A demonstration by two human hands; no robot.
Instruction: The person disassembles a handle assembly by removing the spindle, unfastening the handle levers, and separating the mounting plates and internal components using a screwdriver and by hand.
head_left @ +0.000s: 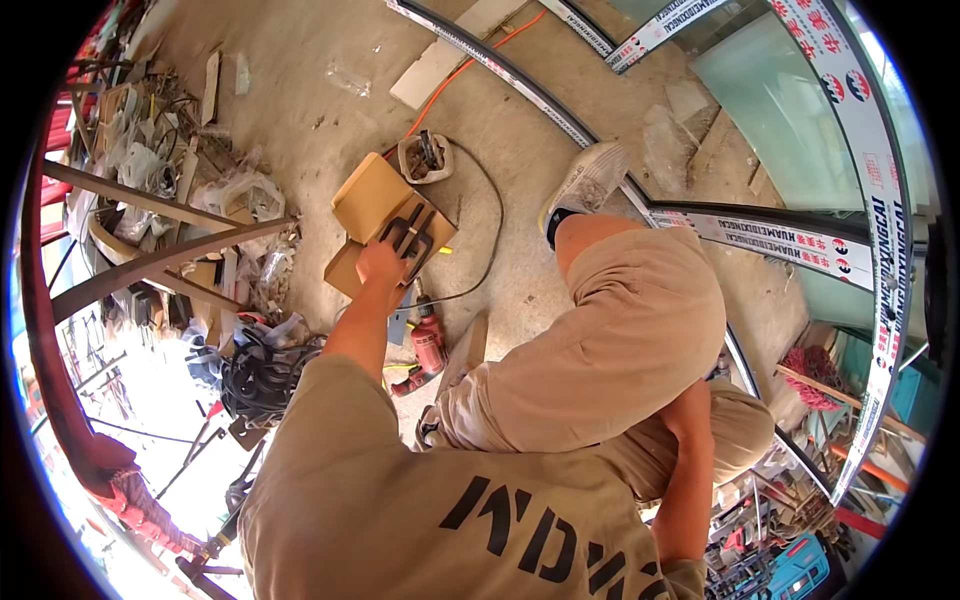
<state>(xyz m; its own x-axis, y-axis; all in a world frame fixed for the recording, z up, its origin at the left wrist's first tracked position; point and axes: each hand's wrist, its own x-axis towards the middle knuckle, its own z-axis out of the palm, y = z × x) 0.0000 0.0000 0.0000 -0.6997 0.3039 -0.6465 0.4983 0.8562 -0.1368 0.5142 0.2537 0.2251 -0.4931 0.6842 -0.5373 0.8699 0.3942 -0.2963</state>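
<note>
My left hand (383, 263) reaches into an open cardboard box (362, 203) on the floor. Its fingers close on one of the black fork-shaped handles (408, 236) lying there; the fingertips are partly covered. My right hand (688, 405) is tucked against my bent leg in beige trousers, and its fingers are hidden. Just below the box lies a red power drill (427, 345), with a wooden block (467, 347) beside it. A small open bag (426, 158) with dark items in it stands against the box's far side.
A long profile frame (500, 72) with printed film runs past my shoe, and glass panes (780, 100) lie at the far right. An orange cord (437, 95) and black cable (500, 215) cross the floor. Steel bars (170, 255) and scrap fill the left. A teal case (800, 568) sits lower right.
</note>
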